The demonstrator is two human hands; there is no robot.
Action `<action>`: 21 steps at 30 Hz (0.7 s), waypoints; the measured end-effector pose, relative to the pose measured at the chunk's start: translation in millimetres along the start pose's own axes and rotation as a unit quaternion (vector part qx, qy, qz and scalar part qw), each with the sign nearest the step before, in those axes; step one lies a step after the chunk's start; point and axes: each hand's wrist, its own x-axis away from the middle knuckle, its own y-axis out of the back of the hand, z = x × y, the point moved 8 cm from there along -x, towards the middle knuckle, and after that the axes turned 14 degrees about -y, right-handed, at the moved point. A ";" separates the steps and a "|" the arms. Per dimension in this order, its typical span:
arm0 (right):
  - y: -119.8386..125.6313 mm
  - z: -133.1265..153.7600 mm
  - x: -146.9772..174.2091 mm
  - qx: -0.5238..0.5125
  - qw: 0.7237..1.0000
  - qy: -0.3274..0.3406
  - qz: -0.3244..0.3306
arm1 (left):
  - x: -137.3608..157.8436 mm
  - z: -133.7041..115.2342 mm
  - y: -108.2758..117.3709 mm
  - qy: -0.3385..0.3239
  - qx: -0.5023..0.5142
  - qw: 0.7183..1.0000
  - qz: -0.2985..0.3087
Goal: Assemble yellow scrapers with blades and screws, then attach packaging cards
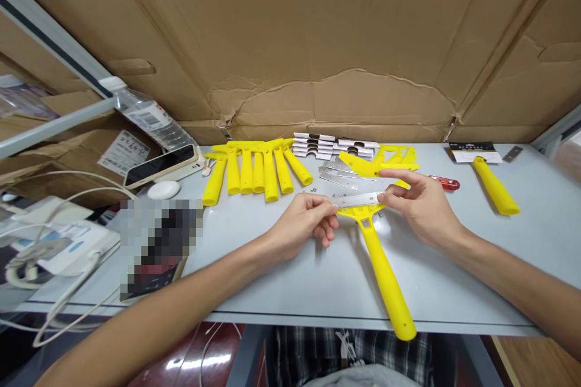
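Observation:
A flat metal blade [358, 199] with small slots lies over the wide head of a yellow plastic scraper handle [387, 278]. At the blade's left end, my left hand [305, 222] pinches it between thumb and fingers. My right hand [420, 202] grips the other end, index finger stretched out above it. The handle's grip points toward me and overhangs the table's front edge. Tiny screws [313, 190] are scattered just behind my left hand. Further back are loose metal blades [338, 178] and more yellow scraper parts [358, 163], partly hidden by my right hand.
Several yellow handles [246, 172] stand in a row at back left, beside stacked white card sleeves [313, 146]. A red screwdriver [447, 183] lies behind my right hand. Far right is a carded scraper [495, 187]. Phone [161, 166], bottle [152, 118] and cables [68, 193] crowd the left.

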 end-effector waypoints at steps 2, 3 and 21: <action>0.2 0.3 -0.7 0.005 1.000 0.002 0.001 | -0.3 -1.9 1.7 -0.015 -0.012 1.000 -0.003; 0.1 -0.1 -1.3 0.012 1.000 0.002 0.003 | -0.5 -2.3 2.6 -0.021 -0.018 1.000 -0.008; 17.0 28.7 4.6 0.080 0.986 0.129 -0.075 | -2.3 1.1 9.4 -0.020 -0.042 0.998 -0.045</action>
